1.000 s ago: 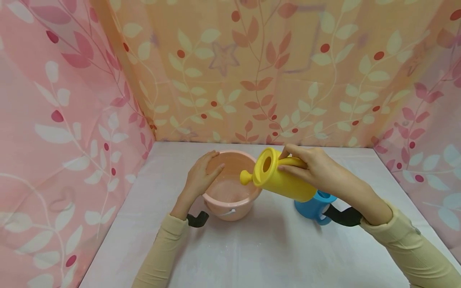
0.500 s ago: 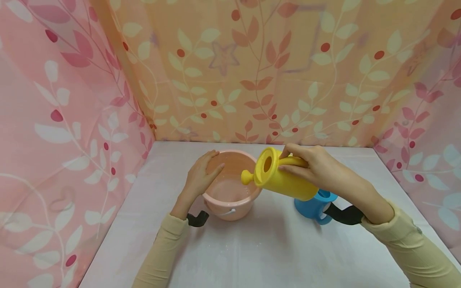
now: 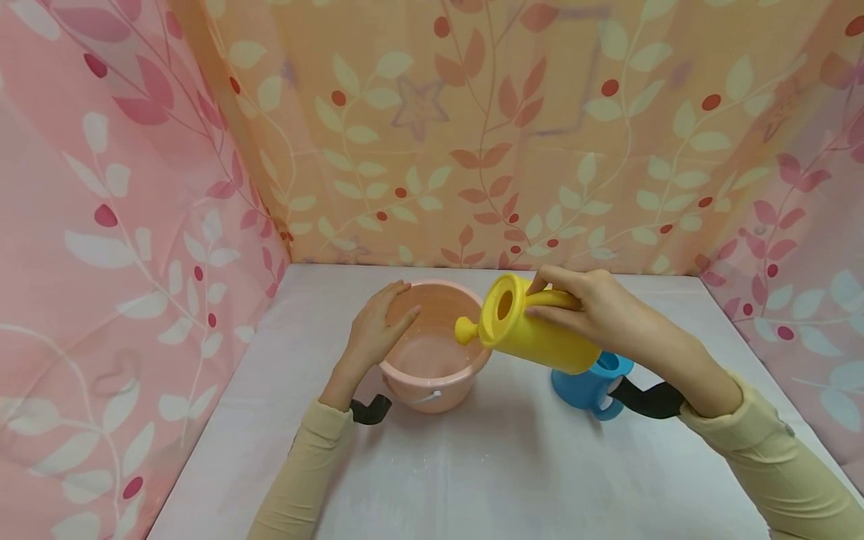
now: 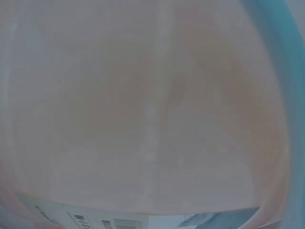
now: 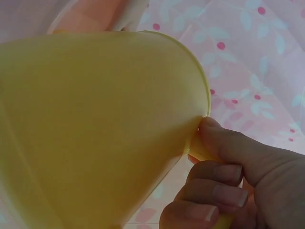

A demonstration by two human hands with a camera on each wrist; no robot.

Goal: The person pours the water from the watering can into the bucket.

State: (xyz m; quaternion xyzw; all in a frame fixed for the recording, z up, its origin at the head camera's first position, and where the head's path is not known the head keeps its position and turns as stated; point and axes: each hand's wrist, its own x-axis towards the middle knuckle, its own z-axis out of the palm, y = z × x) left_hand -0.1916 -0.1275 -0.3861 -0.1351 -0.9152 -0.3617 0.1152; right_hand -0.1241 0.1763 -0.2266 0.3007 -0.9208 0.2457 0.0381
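Observation:
My right hand [image 3: 594,309] grips the handle of a yellow watering can [image 3: 547,337]. The can is tipped on its side toward the left, and its round spout head overlaps the inside of a pink bucket [image 3: 435,401]. In the right wrist view, thumb and curled fingers [image 5: 205,191] close around that handle beneath the yellow body. At the bucket's left rim rests my left hand [image 3: 374,330], its fingers fairly straight along the edge and its thumb reaching over the inside. A pale, blurred surface with a printed label [image 4: 90,217] fills the left wrist view; that hand is hidden there.
A blue watering can [image 3: 583,386] stands to the right of the bucket, partly behind the yellow can and my right wrist. Small droplets dot the white tabletop [image 3: 445,480] in front. Leaf-patterned cloth [image 3: 418,165] hangs at the back and both sides.
My right hand and the yellow watering can have shifted slightly right and up. The left hand and the bucket have stayed in place.

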